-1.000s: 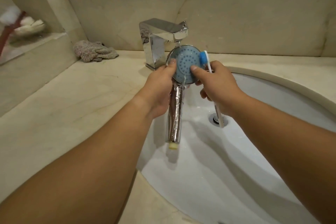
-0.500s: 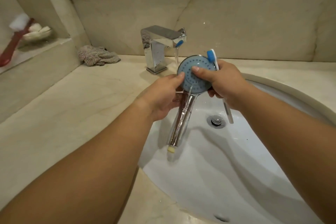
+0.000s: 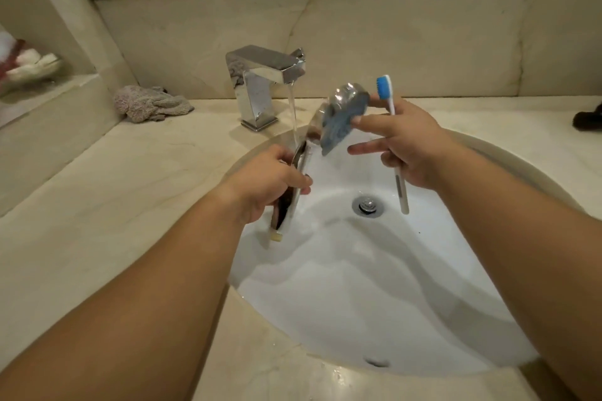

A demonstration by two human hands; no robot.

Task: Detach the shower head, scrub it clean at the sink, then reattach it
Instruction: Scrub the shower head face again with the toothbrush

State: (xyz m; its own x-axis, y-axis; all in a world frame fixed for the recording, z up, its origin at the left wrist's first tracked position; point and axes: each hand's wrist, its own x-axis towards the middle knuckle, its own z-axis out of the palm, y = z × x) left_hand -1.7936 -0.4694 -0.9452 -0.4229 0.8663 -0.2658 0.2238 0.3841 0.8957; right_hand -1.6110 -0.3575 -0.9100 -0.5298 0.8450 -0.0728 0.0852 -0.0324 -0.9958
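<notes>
A chrome shower head [image 3: 340, 120] with a blue spray face is held over the white sink [image 3: 374, 286]. It is blurred and tilted, its face turned to the right. My left hand [image 3: 272, 182] grips its chrome handle low down. My right hand [image 3: 405, 143] holds a white toothbrush [image 3: 392, 133] with blue bristles upright in its curled fingers, while two fingers stretch toward the spray face. Water runs from the chrome faucet [image 3: 265, 81] and falls just left of the shower head.
A grey crumpled cloth [image 3: 150, 102] lies on the beige counter left of the faucet. The drain [image 3: 368, 204] sits in the basin's middle. A ledge at the far left carries a dish. A dark object lies at the right edge of the counter.
The shower head has turned from facing me to facing right, and my left hand has slid down its handle. My right hand has come off the spray face, lifting the toothbrush to the right.
</notes>
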